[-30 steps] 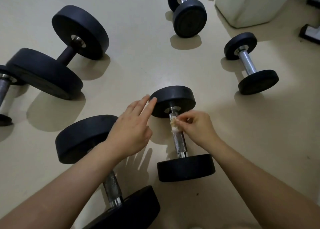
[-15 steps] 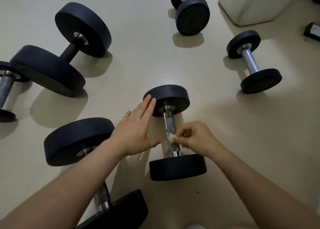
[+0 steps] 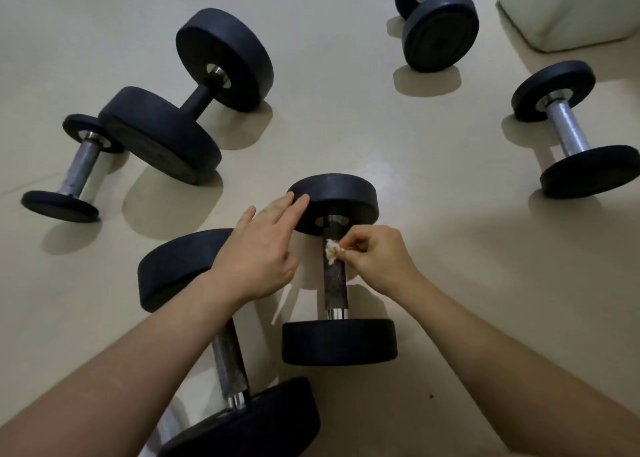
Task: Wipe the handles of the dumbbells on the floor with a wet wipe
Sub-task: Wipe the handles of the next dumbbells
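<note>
— Dumbbells with round black rubber ends are scattered over the pale beige floor [image 3: 450, 276]; which one is being worked on?

— The small dumbbell [image 3: 335, 283] at the centre, laid with its dark knurled metal handle [image 3: 335, 294] pointing away from the viewer. Its near plate [image 3: 339, 341] is seen edge-on, and its far plate [image 3: 346, 197] lies beyond the hands.

— Where is the wipe found?

— A crumpled white wet wipe [image 3: 331, 250] is pressed against the upper part of the handle, just below the far plate. It is pinched between the curled fingers [image 3: 360, 238] and thumb of the right hand [image 3: 379, 261].

— And the other hand?

— The left hand [image 3: 259, 259] is held flat, fingers straight, with nothing gripped. Two fingertips [image 3: 300, 200] are laid on the rim of the far plate.

— What else is seen on the floor?

— A larger dumbbell [image 3: 230, 356] with a knurled handle is crossed by the left forearm, just beside the central one. A big all-black dumbbell [image 3: 204, 100] and a slim grey-handled dumbbell [image 3: 78, 169] are set close together at the upper left. A shiny-handled dumbbell [image 3: 568, 131] is placed well apart at the right, and another dumbbell [image 3: 440, 27] is seen at the top, near a pale block [image 3: 571, 13].
</note>
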Demonstrator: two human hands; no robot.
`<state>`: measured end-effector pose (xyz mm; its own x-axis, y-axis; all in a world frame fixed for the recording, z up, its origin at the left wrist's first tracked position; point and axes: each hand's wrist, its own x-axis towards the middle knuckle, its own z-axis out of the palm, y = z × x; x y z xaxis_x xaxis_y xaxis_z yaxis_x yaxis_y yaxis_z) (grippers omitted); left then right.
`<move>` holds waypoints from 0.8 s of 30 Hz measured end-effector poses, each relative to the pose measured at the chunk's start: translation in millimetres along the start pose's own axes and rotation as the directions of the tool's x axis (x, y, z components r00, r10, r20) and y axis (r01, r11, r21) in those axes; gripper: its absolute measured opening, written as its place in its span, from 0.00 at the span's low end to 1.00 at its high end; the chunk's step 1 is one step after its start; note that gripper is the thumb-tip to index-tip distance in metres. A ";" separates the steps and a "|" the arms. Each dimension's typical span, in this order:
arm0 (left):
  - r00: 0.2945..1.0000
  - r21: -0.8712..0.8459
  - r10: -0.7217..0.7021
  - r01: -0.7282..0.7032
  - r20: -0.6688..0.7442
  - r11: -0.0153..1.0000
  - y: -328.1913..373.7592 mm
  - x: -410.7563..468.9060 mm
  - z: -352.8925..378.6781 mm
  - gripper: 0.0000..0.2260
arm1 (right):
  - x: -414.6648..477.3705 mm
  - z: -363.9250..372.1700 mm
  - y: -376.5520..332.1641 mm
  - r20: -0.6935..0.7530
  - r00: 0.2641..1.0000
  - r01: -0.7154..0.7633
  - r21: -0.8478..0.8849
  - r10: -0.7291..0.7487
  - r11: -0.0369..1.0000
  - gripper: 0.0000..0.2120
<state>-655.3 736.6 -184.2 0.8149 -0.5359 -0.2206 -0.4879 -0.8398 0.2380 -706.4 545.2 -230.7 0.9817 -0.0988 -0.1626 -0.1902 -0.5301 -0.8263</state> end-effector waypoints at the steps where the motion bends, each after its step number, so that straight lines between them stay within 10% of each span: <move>1: 1.000 -0.025 -0.024 0.024 -0.011 0.999 -1.2 -0.8 -1.4 0.36 | -11.0 2.0 -1.1 0.124 0.992 0.002 -0.019 0.000 1.000 0.05; 3: 0.995 -0.080 -0.078 0.073 -0.054 0.994 -1.4 -0.8 -5.4 0.32 | -29.7 2.7 -8.8 0.353 0.935 0.039 -0.100 -0.001 0.994 0.03; 8: 0.991 -0.053 -0.118 0.114 -0.067 0.992 -9.8 -6.2 -7.2 0.30 | 20.1 8.6 -18.2 -0.028 0.995 0.094 -0.064 -0.096 0.993 0.02; 12: 0.984 -0.034 -0.166 0.164 -0.064 0.986 -18.4 -9.3 -9.1 0.28 | -17.8 12.5 -17.6 0.337 0.941 0.062 -0.147 -0.009 0.987 0.01; 17: 0.976 0.006 -0.187 0.189 -0.109 0.982 -30.5 -12.3 -8.3 0.23 | 14.5 23.7 -27.3 -0.044 0.995 0.087 -0.095 -0.091 0.992 0.03; 22: 0.973 -0.120 -0.171 0.153 -0.153 0.981 -23.6 4.5 -6.0 0.27 | -28.2 36.8 -33.2 0.277 0.961 0.037 -0.139 0.003 0.990 0.02; 24: 0.964 -0.161 -0.188 0.158 -0.190 0.974 -20.1 11.0 -6.1 0.24 | -13.6 40.6 -38.7 0.112 0.992 0.077 -0.132 -0.062 0.988 0.03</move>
<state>-634.7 748.1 -185.7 0.9365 -0.3420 -0.0774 -0.2959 -0.8893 0.3488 -712.6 601.3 -218.4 0.9850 0.0292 -0.1699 -0.1117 -0.6423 -0.7583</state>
